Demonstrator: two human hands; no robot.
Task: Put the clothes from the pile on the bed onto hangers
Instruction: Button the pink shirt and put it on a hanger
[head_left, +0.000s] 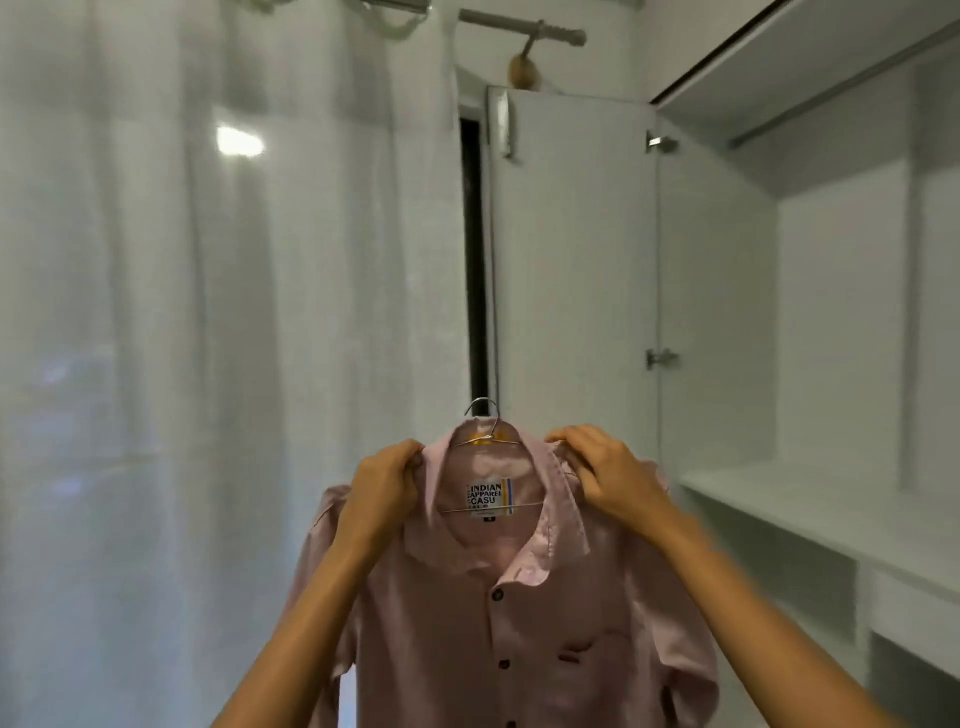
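One pink shirt (498, 613) hangs on one wire hanger (484, 422), held up before an open wardrobe (841, 322). Left hand (382, 491) and right hand (602, 475) each pinch the collar, fingers clamped on cloth. One curtain (208, 312) borders left.

- Pale pink button-front fabric shirt (467, 623): hangs upright, front toward the camera, just below and in front of the open white wardrobe door (571, 260). Dark buttons run down the placket, the collar is spread, a white neck label shows, and there is one chest pocket.
- Thin silver wire hanger (483, 415): sits inside the shirt's neck. Its hook pokes up over the door's lower edge, with a yellow piece at the hook base. The bottom bar crosses the neck opening.
- Left hand (384, 488) and right hand (597, 473) each pinch one side of the collar.
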